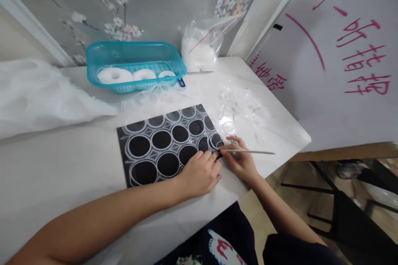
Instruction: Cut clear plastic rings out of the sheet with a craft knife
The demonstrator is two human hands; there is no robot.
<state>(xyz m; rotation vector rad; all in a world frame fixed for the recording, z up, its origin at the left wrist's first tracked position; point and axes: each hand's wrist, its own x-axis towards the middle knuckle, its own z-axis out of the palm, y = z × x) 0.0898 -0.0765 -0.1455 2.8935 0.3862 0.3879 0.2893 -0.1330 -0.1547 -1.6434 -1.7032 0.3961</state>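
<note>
On the table lies a black sheet (pixel 168 163) printed with rows of grey-white ringed circles, its surface glossy. My left hand (pixel 200 174) rests across the sheet's front right part, with bent fingers closed at its right edge. Close beside it, my right hand (pixel 241 160) is closed, pinching a thin pale stick-like tool (pixel 256 151) that points out to the right. The tool's working end is hidden between the fingertips of both hands. A clear ring-shaped film piece (pixel 215 140) shows at the sheet's right edge, just behind the fingers.
A blue plastic basket (pixel 133 85) holding white rolls (pixel 115 75) stands at the back. Beside it sits a clear zip bag (pixel 200 51) of white material. Transparent scraps (pixel 241 109) lie at the right. White sheeting (pixel 46 95) covers the left. The table's right corner (pixel 306 138) faces a whiteboard (pixel 336 70).
</note>
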